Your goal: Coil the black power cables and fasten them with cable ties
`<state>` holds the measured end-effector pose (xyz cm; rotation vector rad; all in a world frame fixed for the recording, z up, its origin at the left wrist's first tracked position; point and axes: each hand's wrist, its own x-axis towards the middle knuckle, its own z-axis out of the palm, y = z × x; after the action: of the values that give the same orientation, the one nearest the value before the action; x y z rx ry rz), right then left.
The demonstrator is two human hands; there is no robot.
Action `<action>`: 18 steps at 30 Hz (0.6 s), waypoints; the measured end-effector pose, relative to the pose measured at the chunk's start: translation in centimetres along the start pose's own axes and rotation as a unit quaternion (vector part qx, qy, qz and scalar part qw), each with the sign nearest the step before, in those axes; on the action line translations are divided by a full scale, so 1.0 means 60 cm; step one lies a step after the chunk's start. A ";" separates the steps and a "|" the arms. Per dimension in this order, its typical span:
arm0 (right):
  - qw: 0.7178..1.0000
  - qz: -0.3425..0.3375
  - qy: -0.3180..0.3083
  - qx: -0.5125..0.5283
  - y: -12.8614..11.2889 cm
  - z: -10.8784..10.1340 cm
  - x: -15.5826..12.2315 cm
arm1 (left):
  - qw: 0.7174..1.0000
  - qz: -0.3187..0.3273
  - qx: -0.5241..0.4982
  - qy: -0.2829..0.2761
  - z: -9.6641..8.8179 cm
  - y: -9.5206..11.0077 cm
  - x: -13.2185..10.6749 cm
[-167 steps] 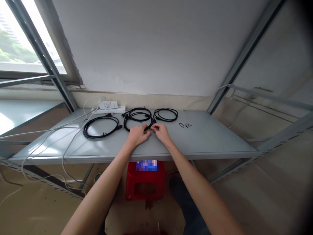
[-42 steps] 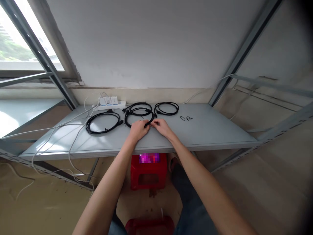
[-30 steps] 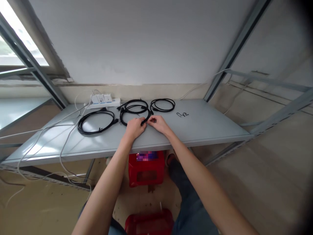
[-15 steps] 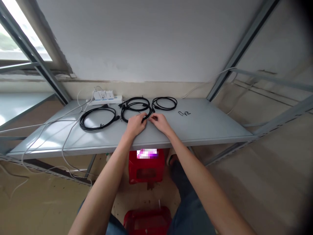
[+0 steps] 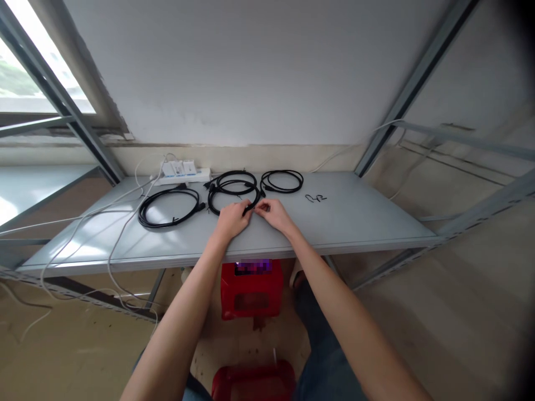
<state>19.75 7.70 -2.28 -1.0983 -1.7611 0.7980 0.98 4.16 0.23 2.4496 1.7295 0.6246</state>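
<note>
A coiled black cable (image 5: 210, 205) lies on the grey shelf with its front right side under my left hand (image 5: 234, 219), whose fingers are closed around it. Close beside that spot, my right hand (image 5: 273, 214) has thumb and fingertips pinched together at the coil's edge. What sits in the pinch is too small to make out. Behind, a second black cable coil (image 5: 234, 172) overlaps the first. Farther right lies a third black coil (image 5: 301, 181), and a larger coil (image 5: 141, 216) rests to the left, a small tie sticking out from it.
Several short black ties (image 5: 316, 197) lie on the shelf (image 5: 359, 223) to the right. A white power strip (image 5: 186, 176) with plugged-in adapters stands at the back left. White cords trail over the left front edge. Red stools (image 5: 251, 292) stand below, and metal posts flank the shelf.
The view has tilted slightly, so everything sits a little lower in the picture. Both hands stay at the same part of the coil, with only slight movement of the right fingers.
</note>
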 end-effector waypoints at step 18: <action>0.998 0.015 0.051 0.034 -0.002 -0.004 -0.006 | 1.000 -0.010 0.017 -0.002 0.001 0.000 0.001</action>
<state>19.98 7.36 -2.20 -1.1034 -1.6239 0.8003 1.02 4.20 0.18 2.4502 1.7760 0.5937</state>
